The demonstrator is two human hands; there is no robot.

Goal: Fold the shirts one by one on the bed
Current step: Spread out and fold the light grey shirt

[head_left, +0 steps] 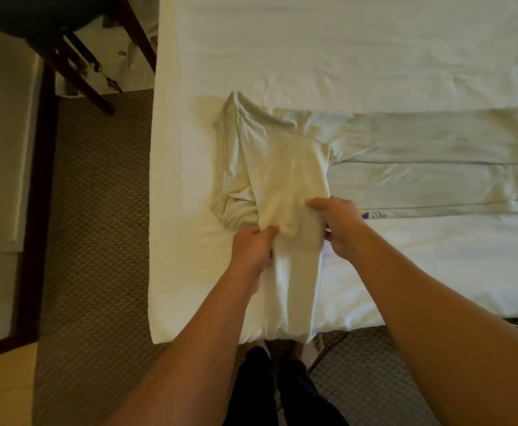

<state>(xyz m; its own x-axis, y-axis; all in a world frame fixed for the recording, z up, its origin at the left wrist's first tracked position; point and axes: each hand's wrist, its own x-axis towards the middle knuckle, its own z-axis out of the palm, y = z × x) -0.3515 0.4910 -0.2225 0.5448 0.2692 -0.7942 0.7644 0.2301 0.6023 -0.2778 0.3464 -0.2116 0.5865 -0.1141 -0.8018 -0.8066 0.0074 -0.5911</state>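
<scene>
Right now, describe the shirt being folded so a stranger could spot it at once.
Start at the white bed and go to its near left corner. The shirt lies there, bunched, one strip of it hanging over the bed's near edge, gripped by the left hand and right hand. Unlike the pale grey garment spread flat to its right, it is creamy yellow and rumpled.

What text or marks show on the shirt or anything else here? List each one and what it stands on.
No readable words or numbers anywhere.
One small printed mark on the shirt beside the right hand: a blue and yellow patch with a dark round symbol, too small and blurred to read.
</scene>
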